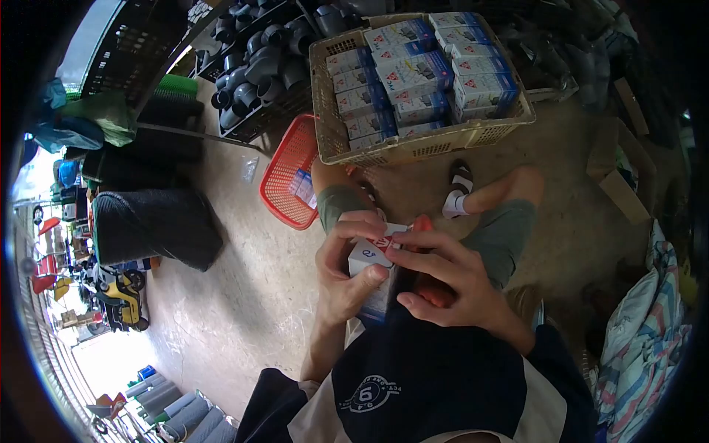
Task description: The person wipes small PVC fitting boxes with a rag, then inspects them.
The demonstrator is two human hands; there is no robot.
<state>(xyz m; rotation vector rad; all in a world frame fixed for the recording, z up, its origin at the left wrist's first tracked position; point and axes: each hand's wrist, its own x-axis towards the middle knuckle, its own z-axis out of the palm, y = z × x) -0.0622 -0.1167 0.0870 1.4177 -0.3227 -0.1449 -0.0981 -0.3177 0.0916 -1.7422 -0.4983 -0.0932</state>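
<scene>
In front of my body I hold a small white carton (364, 253) with a red logo and a blue mark on its top end. My left hand (346, 260) is closed round its left side, with the thumb across the near edge. The fingers of my right hand (450, 275) are bent over the carton's right edge, and their tips press on the top beside the logo. An orange-red object (436, 292) shows partly beneath my right hand; most of it is hidden.
Ahead stands a beige crate (425, 151) packed with similar printed cartons (416, 75). A red basket (277, 193) sits left of it on the concrete floor. Dark grey pipe fittings (262, 66) fill a rack behind. An opened cardboard box (624, 193) and a striped sack (639, 332) lie right.
</scene>
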